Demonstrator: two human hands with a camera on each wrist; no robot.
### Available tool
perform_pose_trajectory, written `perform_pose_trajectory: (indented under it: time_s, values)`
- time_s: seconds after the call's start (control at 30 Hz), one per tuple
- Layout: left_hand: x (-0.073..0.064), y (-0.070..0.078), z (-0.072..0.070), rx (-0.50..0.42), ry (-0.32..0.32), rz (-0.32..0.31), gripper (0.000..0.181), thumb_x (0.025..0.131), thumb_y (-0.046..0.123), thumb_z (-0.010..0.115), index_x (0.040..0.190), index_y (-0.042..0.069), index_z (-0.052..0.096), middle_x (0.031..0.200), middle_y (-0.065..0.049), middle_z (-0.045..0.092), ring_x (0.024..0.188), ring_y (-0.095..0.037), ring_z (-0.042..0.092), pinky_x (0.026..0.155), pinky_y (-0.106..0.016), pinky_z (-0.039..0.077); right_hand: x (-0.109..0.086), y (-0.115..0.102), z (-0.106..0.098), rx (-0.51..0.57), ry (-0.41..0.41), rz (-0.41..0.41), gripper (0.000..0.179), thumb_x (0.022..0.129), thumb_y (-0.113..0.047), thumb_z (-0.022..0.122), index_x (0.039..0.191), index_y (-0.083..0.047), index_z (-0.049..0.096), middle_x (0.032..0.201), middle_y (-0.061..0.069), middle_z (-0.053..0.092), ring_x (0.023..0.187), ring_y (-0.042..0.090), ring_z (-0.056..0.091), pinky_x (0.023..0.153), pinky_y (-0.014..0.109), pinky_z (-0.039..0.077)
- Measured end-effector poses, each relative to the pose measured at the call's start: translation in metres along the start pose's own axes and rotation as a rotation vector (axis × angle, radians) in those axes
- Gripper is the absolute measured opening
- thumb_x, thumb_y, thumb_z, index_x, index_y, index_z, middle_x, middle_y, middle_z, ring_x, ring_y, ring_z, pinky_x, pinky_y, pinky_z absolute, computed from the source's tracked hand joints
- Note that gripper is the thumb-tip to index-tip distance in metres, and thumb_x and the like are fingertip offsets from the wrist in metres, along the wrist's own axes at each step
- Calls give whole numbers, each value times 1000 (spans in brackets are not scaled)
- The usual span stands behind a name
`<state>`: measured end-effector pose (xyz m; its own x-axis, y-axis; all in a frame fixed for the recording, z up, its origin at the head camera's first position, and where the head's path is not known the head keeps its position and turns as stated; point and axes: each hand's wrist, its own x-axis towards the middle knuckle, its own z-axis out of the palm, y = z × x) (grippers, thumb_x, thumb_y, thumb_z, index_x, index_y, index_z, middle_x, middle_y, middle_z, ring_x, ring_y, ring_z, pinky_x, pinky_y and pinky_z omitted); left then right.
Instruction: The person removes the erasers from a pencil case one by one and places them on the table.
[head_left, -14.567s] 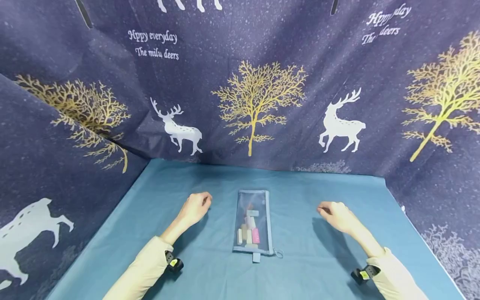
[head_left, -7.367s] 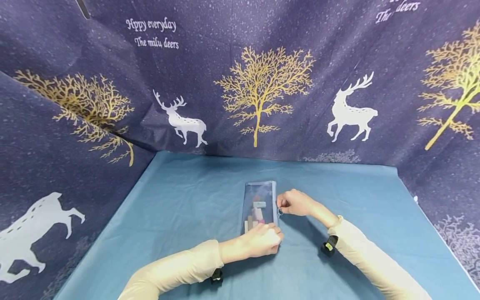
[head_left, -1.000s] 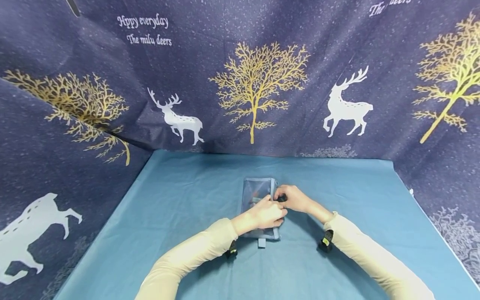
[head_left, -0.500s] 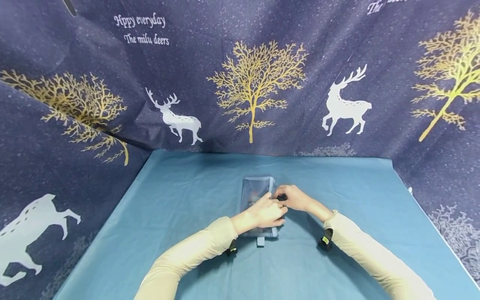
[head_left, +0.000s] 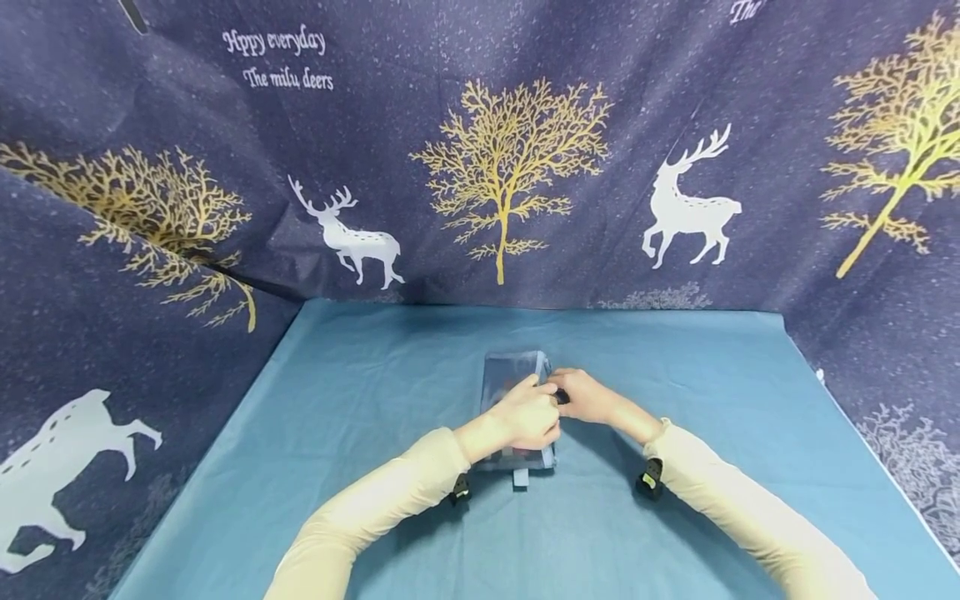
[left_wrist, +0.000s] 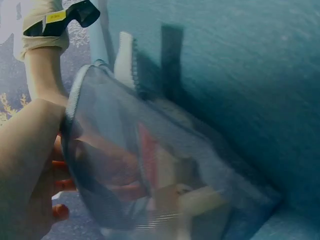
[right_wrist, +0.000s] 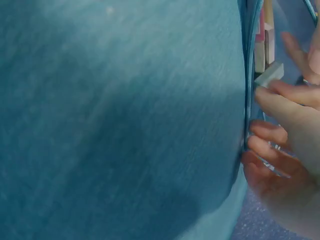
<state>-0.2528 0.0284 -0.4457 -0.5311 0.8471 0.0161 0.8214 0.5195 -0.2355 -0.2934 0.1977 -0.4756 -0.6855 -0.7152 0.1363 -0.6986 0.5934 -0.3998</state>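
On the table lies a clear blue mesh zip pouch (head_left: 513, 364) with its right side unzipped and several small blocks inside. My left hand (head_left: 525, 414) lies across it and grips the zip edge. At the opening, my right hand (head_left: 588, 396) has its fingers curled. In the right wrist view its fingertips pinch a pale grey-blue block (right_wrist: 271, 74), tilted by a pink block (right_wrist: 260, 27) and beige ones. Through the mesh in the left wrist view, a red block (left_wrist: 148, 150) and a cream block (left_wrist: 202, 200) show blurred. A dark patch between the hands is unclear.
A blue cloth (head_left: 360, 375) covers the table. Behind and to the left hangs a dark blue curtain (head_left: 585, 50) printed with trees and deer. A grey fabric tab (head_left: 521, 479) sticks out from the pouch's near end. Each wrist wears a black camera (head_left: 649, 482).
Earlier the hands were apart and the pouch was zipped. The right hand then took its ring pull, and the side came open. In the last second the left hand has shifted slightly upward.
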Motion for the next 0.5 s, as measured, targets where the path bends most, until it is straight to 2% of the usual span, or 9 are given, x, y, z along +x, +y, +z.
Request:
perform_pose_trajectory:
  time_s: [0.13, 0.3, 0.4, 0.5]
  values:
    - [0, -2, -9, 43, 16, 10, 36, 84, 36, 52, 50, 25, 46, 83, 12, 63, 97, -9, 48, 80, -31, 32, 0, -4, 0, 9, -21, 32, 20, 80, -28, 69, 95, -15, 65, 94, 3, 60, 82, 15, 54, 69, 30, 45]
    - [0, -7, -15, -46, -17, 13, 36, 84, 33, 54, 51, 22, 44, 74, 9, 59, 87, -9, 51, 80, -30, 35, -2, -9, -2, -18, -11, 74, 33, 76, -29, 73, 103, -11, 66, 104, 9, 60, 96, 26, 56, 80, 41, 47]
    - [-1, -9, -15, -80, -48, 12, 35, 85, 31, 52, 52, 22, 44, 71, 8, 56, 84, -9, 52, 81, -30, 37, -3, -11, -1, -26, -11, 63, 36, 77, -29, 72, 107, -9, 65, 110, 11, 60, 103, 31, 54, 85, 45, 46]
    - [-3, -10, -16, -45, -42, 8, 32, 85, 32, 50, 55, 23, 47, 78, 8, 59, 89, -10, 50, 81, -31, 38, -5, -12, 1, -47, -11, 26, 30, 79, -29, 70, 103, -11, 65, 109, 10, 60, 104, 29, 54, 85, 44, 46]
